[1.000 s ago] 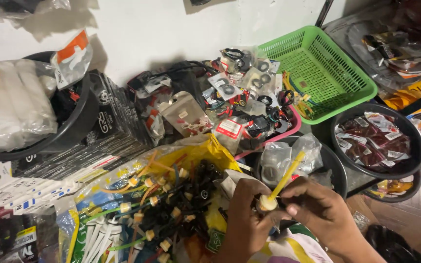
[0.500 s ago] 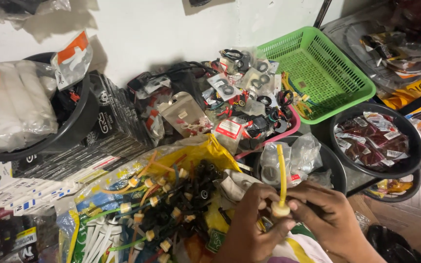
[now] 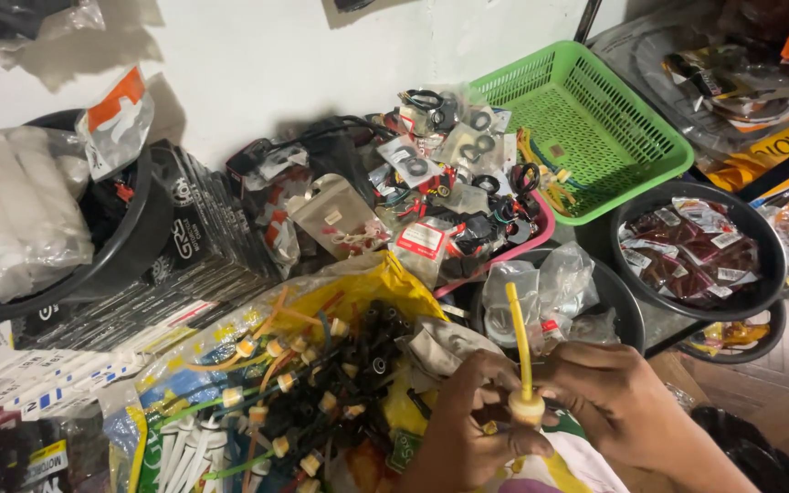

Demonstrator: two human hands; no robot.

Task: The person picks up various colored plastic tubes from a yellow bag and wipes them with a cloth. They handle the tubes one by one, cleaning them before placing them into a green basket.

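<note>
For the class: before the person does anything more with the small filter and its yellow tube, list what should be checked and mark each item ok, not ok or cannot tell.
1. Both hands on the part: ok. The left hand and right hand meet around the small filter.
2. Yellow tube upright and unobstructed: ok, it points up, clear of the bags.
3. Tube fully seated in the filter: cannot tell, fingers cover the joint.
4. Grip firm: cannot tell from one view.
5. Supply within reach: ok, the pile of filters with tubes lies just left of the hands.
6. Green basket has room: ok, mostly bare.
</note>
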